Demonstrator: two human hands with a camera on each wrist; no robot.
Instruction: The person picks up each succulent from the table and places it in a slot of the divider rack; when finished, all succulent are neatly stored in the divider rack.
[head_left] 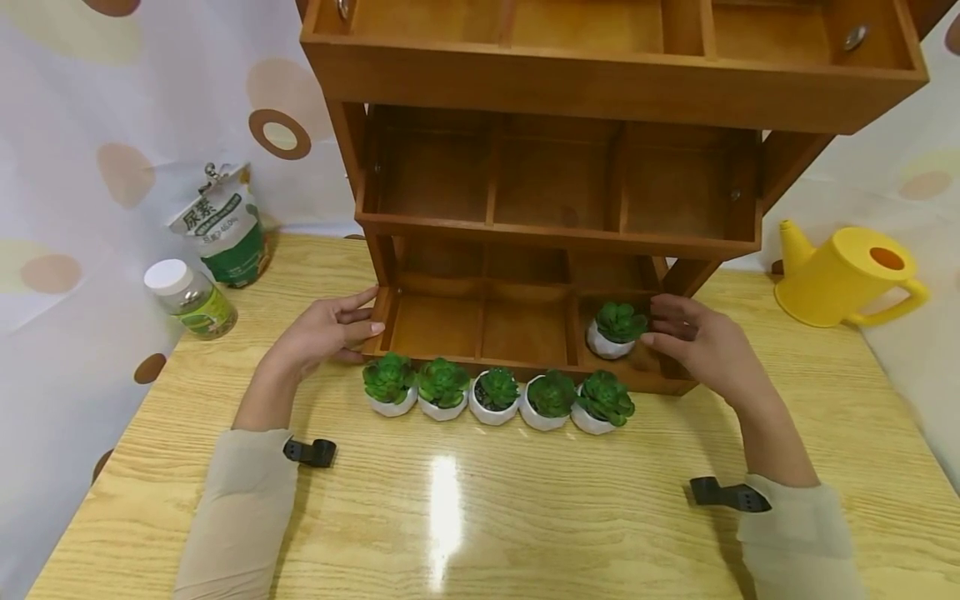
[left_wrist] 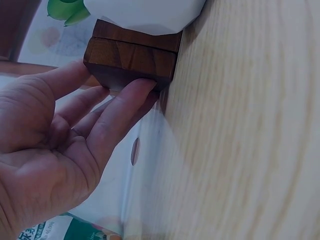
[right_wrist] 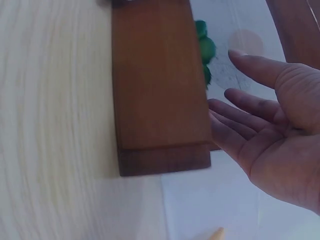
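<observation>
A brown wooden tiered shelf (head_left: 525, 187) stands on the table, its tiers divided into compartments. At the left end of its lowest tier, my left hand (head_left: 330, 329) rests its fingertips on the wood; the left wrist view shows its fingers touching the end block (left_wrist: 132, 57). One potted succulent (head_left: 611, 333) in a white faceted pot sits in the lowest tier's right compartment. My right hand (head_left: 697, 342) is just right of it, thumb near the pot; its fingers (right_wrist: 250, 120) look loosely extended in the right wrist view. Several more potted succulents (head_left: 495, 392) line the shelf's front.
At the left stand a clear jar with a white lid (head_left: 191, 300) and a green and white pouch (head_left: 228, 229) closed with a clip. A yellow watering can (head_left: 847, 275) stands at the right. Behind hangs a dotted white curtain (head_left: 67, 167).
</observation>
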